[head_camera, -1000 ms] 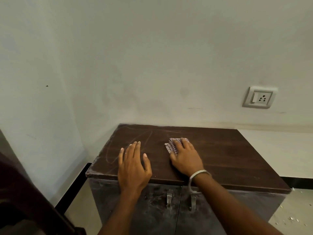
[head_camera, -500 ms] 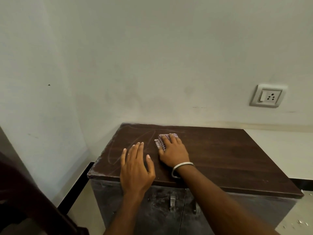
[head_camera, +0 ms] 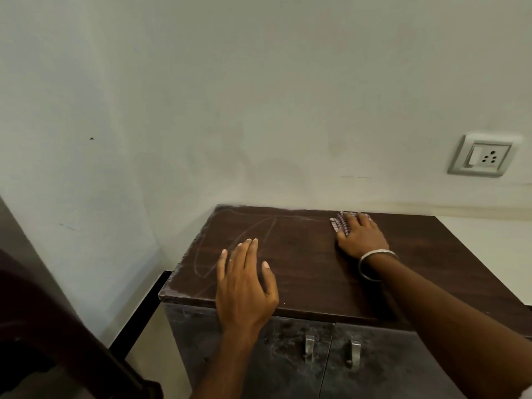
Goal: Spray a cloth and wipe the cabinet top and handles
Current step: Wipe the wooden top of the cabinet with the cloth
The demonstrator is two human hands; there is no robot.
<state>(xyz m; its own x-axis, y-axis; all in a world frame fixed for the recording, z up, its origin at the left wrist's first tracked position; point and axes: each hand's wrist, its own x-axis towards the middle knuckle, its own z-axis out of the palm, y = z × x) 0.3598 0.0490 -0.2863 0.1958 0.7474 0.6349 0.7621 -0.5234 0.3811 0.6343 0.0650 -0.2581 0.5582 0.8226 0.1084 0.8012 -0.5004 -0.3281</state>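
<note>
A low cabinet with a dark brown wooden top [head_camera: 311, 266] stands against the wall. Dust streaks mark the left part of the top. My right hand [head_camera: 361, 236], with a metal bangle on the wrist, presses flat on a small checked cloth [head_camera: 339, 224] near the back edge of the top. My left hand [head_camera: 244, 283] rests flat on the front left part of the top, fingers straight. Two metal handles [head_camera: 309, 347] [head_camera: 354, 352] hang on the dusty grey doors below the front edge.
A white wall socket [head_camera: 483, 155] sits on the wall at the right. Pale walls meet in a corner left of the cabinet. A dark piece of furniture [head_camera: 43, 326] fills the lower left. A gap of floor lies between it and the cabinet.
My right hand has slid the cloth away from me and to the right, up to the back edge of the top. My left hand has stayed in place.
</note>
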